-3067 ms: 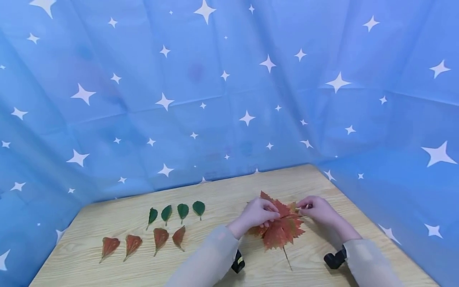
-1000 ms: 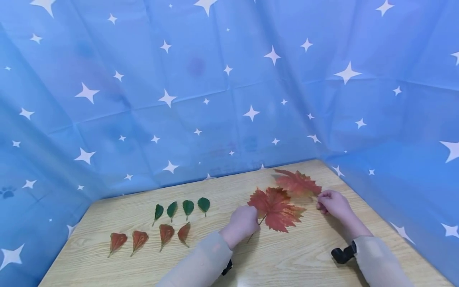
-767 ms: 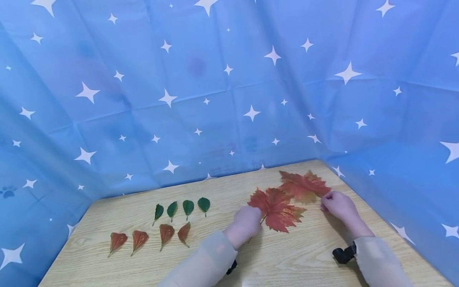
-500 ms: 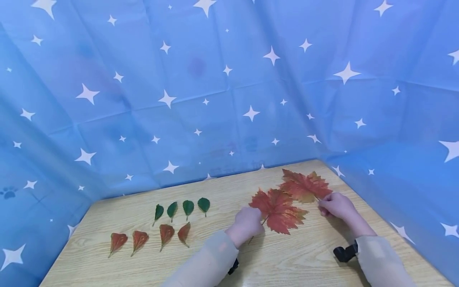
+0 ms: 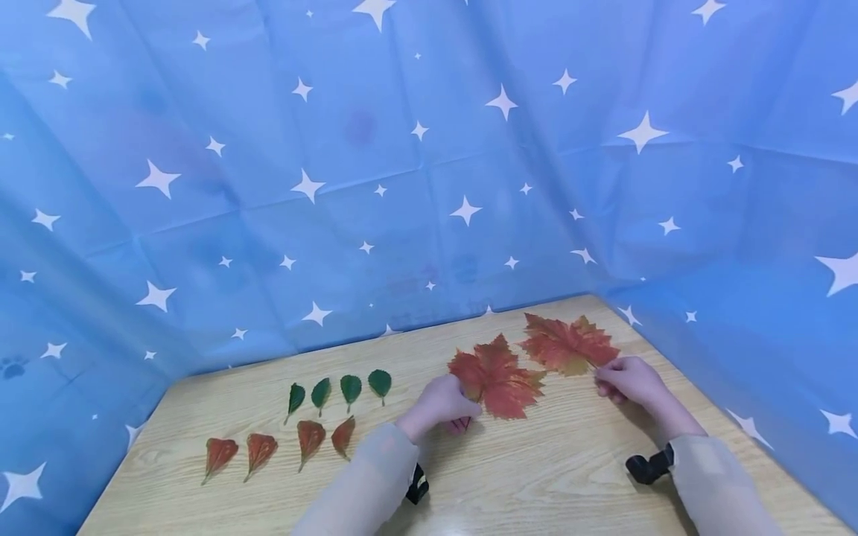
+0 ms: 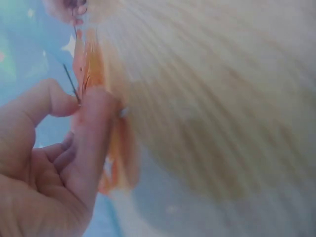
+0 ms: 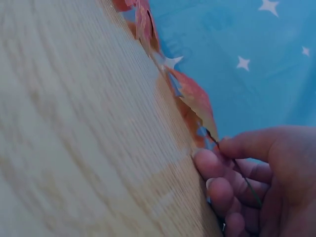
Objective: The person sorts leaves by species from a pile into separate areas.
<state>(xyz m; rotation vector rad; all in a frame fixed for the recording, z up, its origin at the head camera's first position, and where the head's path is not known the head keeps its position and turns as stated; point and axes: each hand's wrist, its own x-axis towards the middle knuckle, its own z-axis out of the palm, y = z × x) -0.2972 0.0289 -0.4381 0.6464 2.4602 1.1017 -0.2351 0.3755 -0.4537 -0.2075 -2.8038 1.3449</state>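
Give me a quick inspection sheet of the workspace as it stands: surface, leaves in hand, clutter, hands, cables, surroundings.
Surface: light wooden table, leaves lying flat on it.
Job's things: two red maple leaves, the left maple leaf and the right maple leaf, side by side, barely apart.
Clutter: row of four small green leaves; row of four small red leaves nearer the person.
Hands: left hand pinches the left maple leaf's stem; right hand pinches the right maple leaf's stem.
Cables: nothing seen.
Surroundings: blue star-printed cloth behind and beside the table.
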